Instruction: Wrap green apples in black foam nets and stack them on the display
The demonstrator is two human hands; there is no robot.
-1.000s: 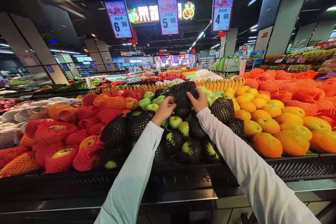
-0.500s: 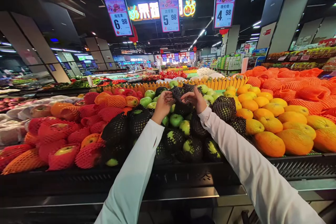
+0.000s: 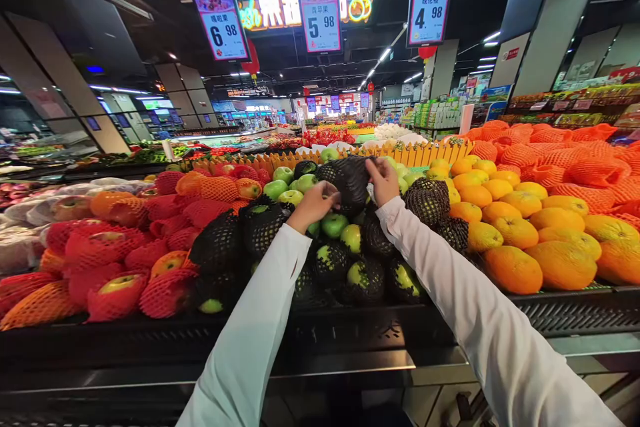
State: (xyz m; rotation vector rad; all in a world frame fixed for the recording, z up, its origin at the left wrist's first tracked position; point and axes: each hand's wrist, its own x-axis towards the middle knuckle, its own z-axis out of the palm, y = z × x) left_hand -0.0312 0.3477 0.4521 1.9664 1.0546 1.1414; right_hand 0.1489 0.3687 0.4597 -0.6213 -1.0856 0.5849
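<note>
A black foam fruit net [image 3: 347, 177] is spread wide above the pile of green apples. My right hand [image 3: 384, 181] pinches its upper right edge between thumb and fingers. At the net's lower left side, my left hand [image 3: 316, 205] has its fingers curled together on the mesh; the fingertips are partly hidden. Bare green apples [image 3: 334, 225] lie just below the hands. In front of them sit several apples in black nets [image 3: 367, 280]. Whether the spread net holds an apple, I cannot tell.
Apples in red nets [image 3: 117, 247] are heaped on the left, oranges [image 3: 520, 237] on the right, with fruit in orange-red nets [image 3: 595, 173] beyond. A low wooden picket fence [image 3: 435, 155] runs behind. The black display edge [image 3: 350, 340] is nearest me. Price screens [image 3: 320, 13] hang overhead.
The black net has gone from a small bunch between my hands to a broad, spread shape. My left hand has moved slightly down; my right hand has turned and closed on the net's edge.
</note>
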